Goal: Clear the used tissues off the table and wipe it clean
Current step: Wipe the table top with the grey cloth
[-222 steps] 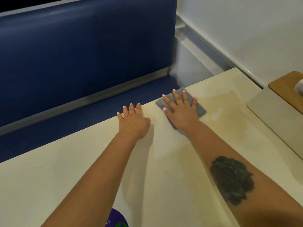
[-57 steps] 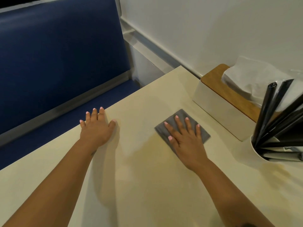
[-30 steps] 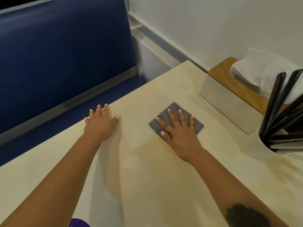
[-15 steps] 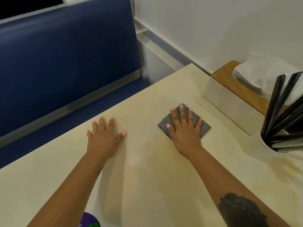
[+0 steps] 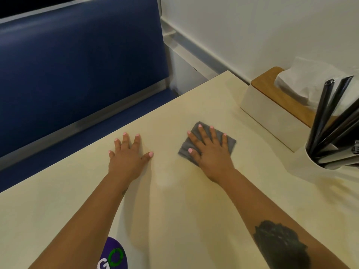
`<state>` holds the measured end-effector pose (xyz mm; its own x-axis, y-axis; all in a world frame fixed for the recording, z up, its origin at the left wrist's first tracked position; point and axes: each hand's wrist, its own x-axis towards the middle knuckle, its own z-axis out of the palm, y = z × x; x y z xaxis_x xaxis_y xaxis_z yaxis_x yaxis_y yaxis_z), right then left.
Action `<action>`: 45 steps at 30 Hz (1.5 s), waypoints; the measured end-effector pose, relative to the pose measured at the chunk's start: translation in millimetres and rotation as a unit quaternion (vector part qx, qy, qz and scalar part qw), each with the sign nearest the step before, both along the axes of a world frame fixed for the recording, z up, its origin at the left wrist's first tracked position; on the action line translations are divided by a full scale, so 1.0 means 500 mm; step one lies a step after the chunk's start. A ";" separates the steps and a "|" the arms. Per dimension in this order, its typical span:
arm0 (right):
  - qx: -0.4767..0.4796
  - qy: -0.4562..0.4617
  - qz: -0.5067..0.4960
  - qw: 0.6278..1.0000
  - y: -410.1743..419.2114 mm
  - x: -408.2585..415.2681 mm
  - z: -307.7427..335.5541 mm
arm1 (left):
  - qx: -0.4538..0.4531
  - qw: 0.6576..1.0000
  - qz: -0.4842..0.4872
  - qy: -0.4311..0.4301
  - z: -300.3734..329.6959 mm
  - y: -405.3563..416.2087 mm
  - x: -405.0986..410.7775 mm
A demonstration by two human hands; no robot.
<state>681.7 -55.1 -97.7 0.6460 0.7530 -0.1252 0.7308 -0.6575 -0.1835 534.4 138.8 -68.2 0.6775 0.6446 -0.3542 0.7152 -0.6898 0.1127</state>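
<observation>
A folded grey cloth [image 5: 230,141] lies flat on the cream table [image 5: 174,210] near its middle. My right hand [image 5: 208,152] presses on the cloth with straight, spread fingers and covers most of it. To the left of it, my left hand [image 5: 128,154] rests flat on the bare tabletop near the far edge, fingers spread, holding nothing. No loose used tissues show on the table.
A white tissue box [image 5: 272,117] with a wooden lid and a tissue sticking out stands at the right by the wall. A white cup [image 5: 318,166] of dark utensils sits in front of it. A blue bench [image 5: 77,74] lies beyond the table's far edge. A purple sticker [image 5: 114,255] is at the near edge.
My right hand has slid the cloth back and forth across the table and now a little toward me and left. My left hand stays flat on the table.
</observation>
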 end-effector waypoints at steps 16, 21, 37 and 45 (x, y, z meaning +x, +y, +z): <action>-0.030 -0.026 0.016 0.999 -0.030 -0.014 -0.001 | -0.011 1.000 0.013 0.025 0.004 -0.012 -0.060; -0.035 0.014 -0.075 0.996 0.064 -0.011 0.011 | -0.015 0.999 0.011 0.034 0.009 -0.011 -0.057; -0.021 0.008 -0.022 0.999 0.099 -0.124 0.004 | -0.023 0.999 -0.002 0.032 0.021 -0.003 -0.062; -0.019 -0.014 0.062 0.998 -0.009 -0.136 0.005 | -0.074 0.995 0.011 -0.060 0.032 0.018 -0.102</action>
<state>613.8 -59.8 -95.3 0.5517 0.8227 -0.1372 0.8118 -0.5674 -0.1383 483.2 148.1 -52.0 0.7077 0.6058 -0.3637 0.7045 -0.6440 0.2982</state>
